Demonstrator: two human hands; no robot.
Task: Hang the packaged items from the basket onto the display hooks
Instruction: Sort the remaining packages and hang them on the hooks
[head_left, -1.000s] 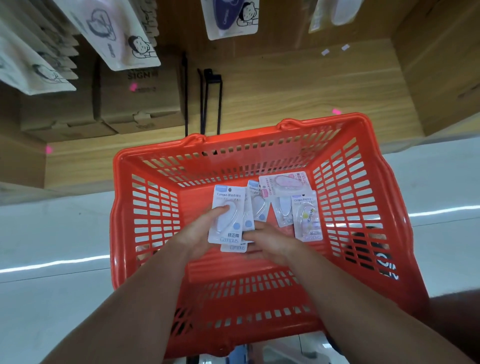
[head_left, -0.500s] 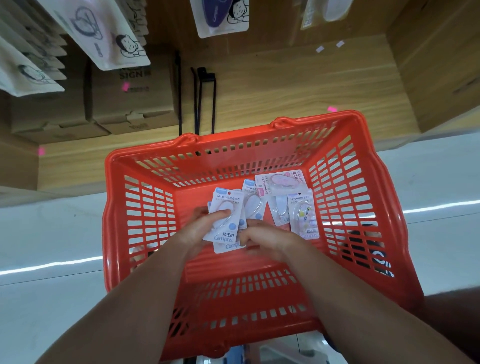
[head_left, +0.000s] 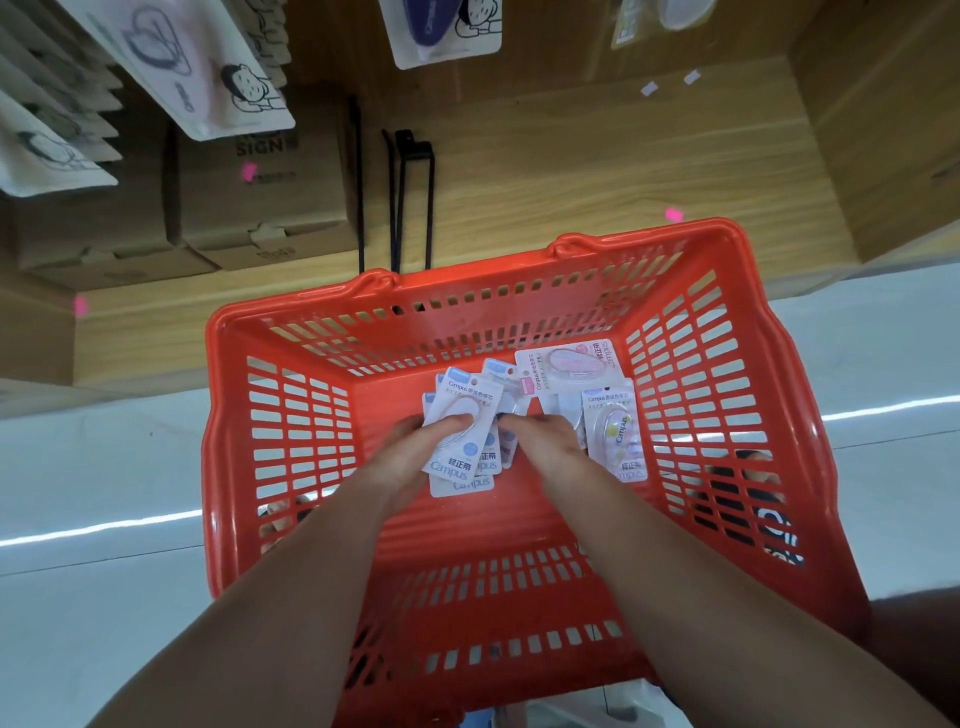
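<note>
The left hand (head_left: 410, 457) reaches into the red basket (head_left: 291, 415) and grips a fanned stack of blue Campus packages (head_left: 462, 441), thumb lying across the front of the top card and fingers hidden behind the stack. Just to its right, the right hand (head_left: 545, 441) lies palm down with its fingers bent over the loose packages on the basket floor; whether it pinches one cannot be told. Beyond its fingertips a pink package (head_left: 569, 364) lies flat and crosswise near the far wall of the basket, and a yellow-patterned package (head_left: 615, 431) lies just beside the right hand.

The basket sits against a low wooden shelf (head_left: 571, 171). On the shelf at the left stand 2 cardboard boxes (head_left: 260, 192), with black display hooks (head_left: 410, 197) just right of them. White illustrated packages (head_left: 197, 67) hang above at the upper left. Pale floor (head_left: 93, 467) spreads on either side.
</note>
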